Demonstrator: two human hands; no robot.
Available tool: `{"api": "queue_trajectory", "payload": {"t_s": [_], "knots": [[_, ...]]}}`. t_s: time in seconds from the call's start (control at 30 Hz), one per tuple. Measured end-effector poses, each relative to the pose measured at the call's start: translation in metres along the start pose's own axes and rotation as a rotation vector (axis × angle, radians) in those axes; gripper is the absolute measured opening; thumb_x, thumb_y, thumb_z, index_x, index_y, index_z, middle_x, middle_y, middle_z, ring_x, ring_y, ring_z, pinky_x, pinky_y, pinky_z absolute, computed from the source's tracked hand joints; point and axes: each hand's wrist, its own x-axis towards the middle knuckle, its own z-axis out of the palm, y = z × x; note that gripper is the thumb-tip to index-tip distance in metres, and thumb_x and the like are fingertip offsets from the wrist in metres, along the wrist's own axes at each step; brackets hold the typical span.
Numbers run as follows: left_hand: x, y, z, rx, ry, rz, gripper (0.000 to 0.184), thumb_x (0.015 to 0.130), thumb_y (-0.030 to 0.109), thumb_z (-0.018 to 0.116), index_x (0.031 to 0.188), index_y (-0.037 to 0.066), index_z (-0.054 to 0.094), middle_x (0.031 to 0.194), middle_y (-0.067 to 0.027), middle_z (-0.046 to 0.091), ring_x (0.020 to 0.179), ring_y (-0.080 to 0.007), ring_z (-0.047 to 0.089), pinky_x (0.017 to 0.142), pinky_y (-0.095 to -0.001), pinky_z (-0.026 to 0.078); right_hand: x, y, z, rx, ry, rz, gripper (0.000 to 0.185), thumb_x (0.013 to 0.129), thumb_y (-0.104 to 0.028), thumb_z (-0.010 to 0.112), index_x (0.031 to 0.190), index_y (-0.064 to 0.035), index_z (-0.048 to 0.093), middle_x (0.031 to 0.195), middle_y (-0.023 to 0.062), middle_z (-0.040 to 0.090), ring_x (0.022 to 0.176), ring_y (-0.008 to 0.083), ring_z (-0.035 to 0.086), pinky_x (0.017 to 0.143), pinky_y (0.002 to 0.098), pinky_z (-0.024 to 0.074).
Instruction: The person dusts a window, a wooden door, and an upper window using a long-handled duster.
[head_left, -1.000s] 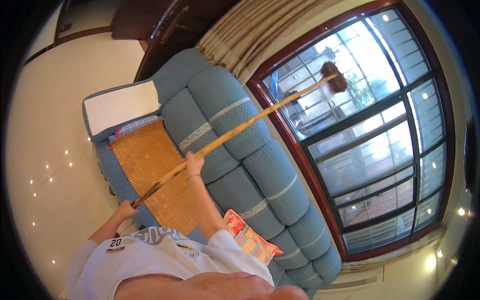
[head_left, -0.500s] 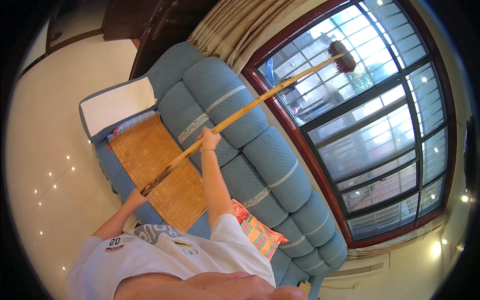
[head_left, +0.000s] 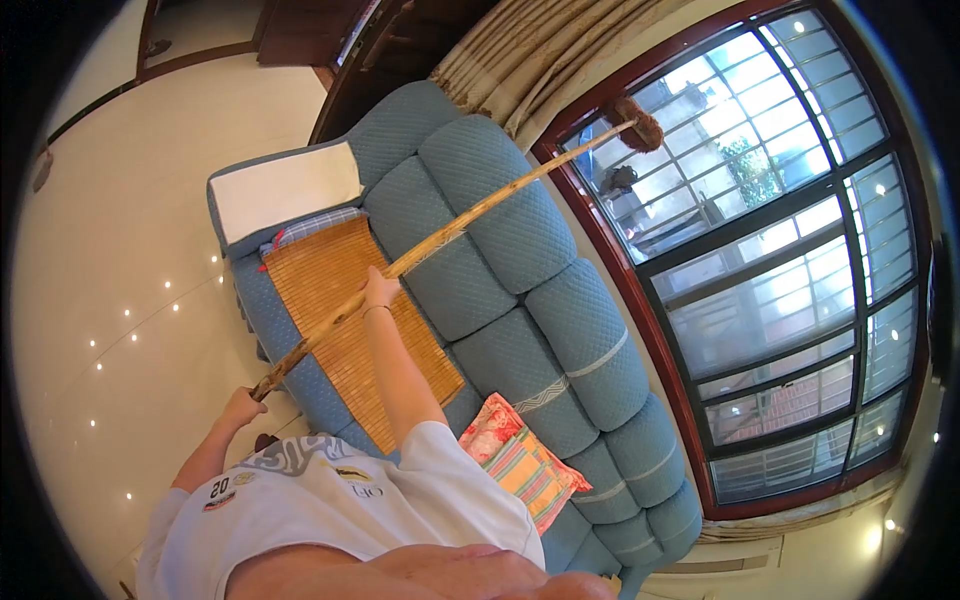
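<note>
A long-handled broom (head_left: 460,222) slants across the view, its pale wooden handle darker at the lower end. The reddish-brown broom head (head_left: 637,126) is raised in front of the upper left corner of the window (head_left: 740,165); whether it touches the glass or frame I cannot tell. My left hand (head_left: 242,408) is closed round the dark butt end of the handle. Further up, my right hand (head_left: 379,289) grips the handle above the woven mat (head_left: 340,290) on the blue sofa (head_left: 490,200).
Against the window wall stands the sofa, with a patterned cushion (head_left: 522,462) on its seat and a white cloth (head_left: 287,192) over its armrest. A brown curtain (head_left: 540,50) hangs beside the window. Shiny tiled floor (head_left: 130,240) stretches to the left.
The broom head has swung left, from over the panes to the window's upper left corner. Both hands have shifted left with the handle, still gripping it. The camera view has moved slightly.
</note>
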Motion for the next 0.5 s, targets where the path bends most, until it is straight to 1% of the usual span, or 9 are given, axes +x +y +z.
{"api": "queue_trajectory", "payload": {"t_s": [0.03, 0.17, 0.23, 0.3, 0.37, 0.4, 0.43, 0.47, 0.5], "knots": [[-0.004, -0.005, -0.006, 0.011, -0.012, -0.023, 0.024, 0.057, 0.016, 0.068, 0.060, -0.002, 0.053, 0.050, -0.0093, 0.051, 0.039, -0.0181, 0.049, 0.041, -0.0326, 0.039, -0.002, 0.006, 0.002, -0.008, 0.012, 0.053, 0.031, 0.075, -0.011, 0.062, 0.094, 0.0099, 0.048, 0.066, 0.0132, 0.055, 0.046, 0.0192, 0.052, 0.044, 0.0338, 0.0418], [-0.021, -0.031, -0.022, 0.039, -0.036, -0.103, 0.024, 0.057, 0.015, 0.068, 0.059, -0.001, 0.051, 0.048, -0.0091, 0.050, 0.039, -0.0183, 0.049, 0.040, -0.0328, 0.039, -0.010, 0.055, 0.004, 0.017, 0.002, 0.036, 0.026, 0.074, -0.013, 0.063, 0.084, 0.0077, 0.051, 0.061, 0.0134, 0.055, 0.043, 0.0202, 0.051, 0.041, 0.0338, 0.0406], [-0.038, -0.041, -0.032, 0.004, -0.074, -0.142, 0.024, 0.057, 0.015, 0.069, 0.058, -0.001, 0.051, 0.047, -0.0086, 0.049, 0.038, -0.0183, 0.048, 0.039, -0.0327, 0.038, -0.028, 0.066, -0.001, -0.021, -0.061, 0.141, 0.017, 0.078, -0.008, 0.059, 0.078, 0.0058, 0.049, 0.052, 0.0117, 0.051, 0.041, 0.0189, 0.048, 0.037, 0.0339, 0.0376], [-0.055, -0.048, -0.041, 0.036, -0.101, -0.160, 0.024, 0.057, 0.015, 0.069, 0.058, -0.001, 0.051, 0.048, -0.0092, 0.049, 0.038, -0.0186, 0.048, 0.040, -0.0330, 0.039, -0.037, 0.090, -0.008, -0.004, -0.106, 0.190, 0.015, 0.077, -0.008, 0.059, 0.074, 0.0037, 0.049, 0.052, 0.0100, 0.049, 0.039, 0.0196, 0.047, 0.036, 0.0336, 0.0376], [-0.066, -0.054, -0.048, 0.079, -0.116, -0.161, 0.024, 0.057, 0.015, 0.069, 0.059, -0.002, 0.051, 0.048, -0.0099, 0.050, 0.038, -0.0190, 0.049, 0.041, -0.0333, 0.040, -0.051, 0.105, -0.015, 0.066, -0.091, 0.220, 0.020, 0.077, -0.014, 0.061, 0.078, 0.0033, 0.050, 0.053, 0.0121, 0.050, 0.041, 0.0230, 0.050, 0.038, 0.0355, 0.0396], [-0.071, -0.059, -0.050, 0.185, -0.091, -0.120, 0.025, 0.057, 0.016, 0.069, 0.060, -0.003, 0.053, 0.050, -0.0116, 0.052, 0.041, -0.0209, 0.050, 0.044, -0.0340, 0.041, -0.058, 0.104, -0.019, 0.068, -0.089, 0.218, 0.020, 0.077, -0.014, 0.061, 0.078, 0.0033, 0.050, 0.053, 0.0121, 0.050, 0.041, 0.0230, 0.050, 0.038, 0.0355, 0.0396], [-0.074, -0.063, -0.051, 0.289, -0.066, -0.081, 0.025, 0.057, 0.017, 0.069, 0.062, -0.004, 0.055, 0.051, -0.0134, 0.053, 0.043, -0.0228, 0.052, 0.047, -0.0348, 0.043, -0.067, 0.101, -0.022, 0.136, -0.075, 0.283, 0.019, 0.078, -0.013, 0.061, 0.078, 0.0023, 0.049, 0.054, 0.0118, 0.050, 0.042, 0.0224, 0.050, 0.038, 0.0355, 0.0396], [-0.072, -0.068, -0.051, 0.289, -0.066, -0.081, 0.025, 0.057, 0.017, 0.069, 0.062, -0.004, 0.055, 0.051, -0.0134, 0.053, 0.043, -0.0228, 0.052, 0.047, -0.0348, 0.043, -0.074, 0.096, -0.024, 0.204, -0.060, 0.348, 0.019, 0.079, -0.012, 0.060, 0.078, 0.0013, 0.047, 0.055, 0.0114, 0.049, 0.043, 0.0219, 0.049, 0.038, 0.0355, 0.0395], [-0.068, -0.071, -0.050, 0.317, -0.055, -0.072, 0.026, 0.057, 0.018, 0.069, 0.064, -0.004, 0.057, 0.054, -0.0154, 0.055, 0.048, -0.0249, 0.055, 0.051, -0.0355, 0.045, -0.076, 0.092, -0.029, 0.204, -0.055, 0.346, 0.019, 0.079, -0.012, 0.060, 0.078, 0.0013, 0.047, 0.055, 0.0114, 0.049, 0.043, 0.0219, 0.049, 0.038, 0.0355, 0.0395]]}}
